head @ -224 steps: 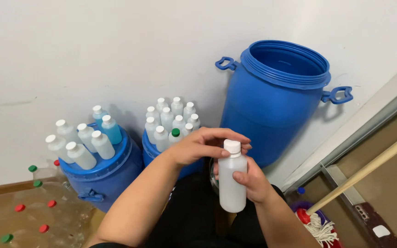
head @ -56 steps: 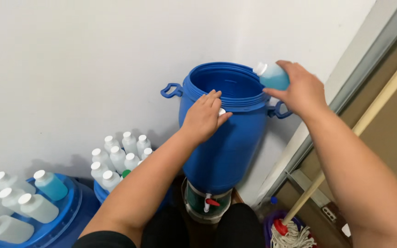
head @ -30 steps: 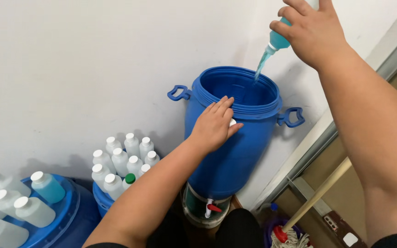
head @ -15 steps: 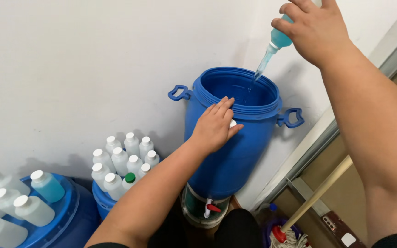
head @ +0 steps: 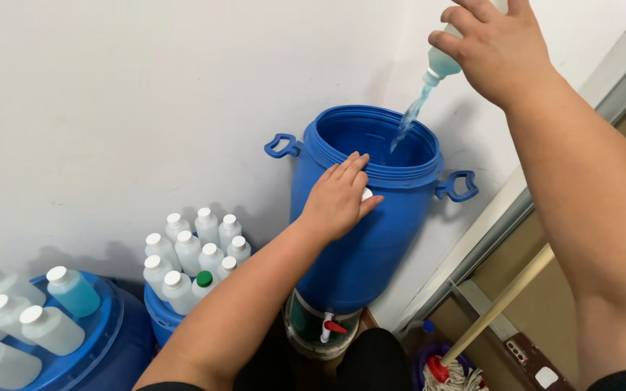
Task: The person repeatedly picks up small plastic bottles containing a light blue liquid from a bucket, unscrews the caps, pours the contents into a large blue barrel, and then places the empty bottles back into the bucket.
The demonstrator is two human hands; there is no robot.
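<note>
From the head view, the right hand (head: 498,47) is wrapped tight around a small bottle (head: 443,61) held upside down above the big blue barrel (head: 364,217), its long axis close to vertical with the mouth tipped down and a little left, and a thin blue stream (head: 409,119) falls into the open top. The left hand (head: 338,199) rests on the barrel's rim, fingers curled over a small white cap (head: 366,194). This looks like the emptying step; next, I'd judge, the bottle must be turned upright and the cap brought to its mouth.

The right hand (head: 498,47) hides most of the bottle (head: 440,61), cut off above.
</note>
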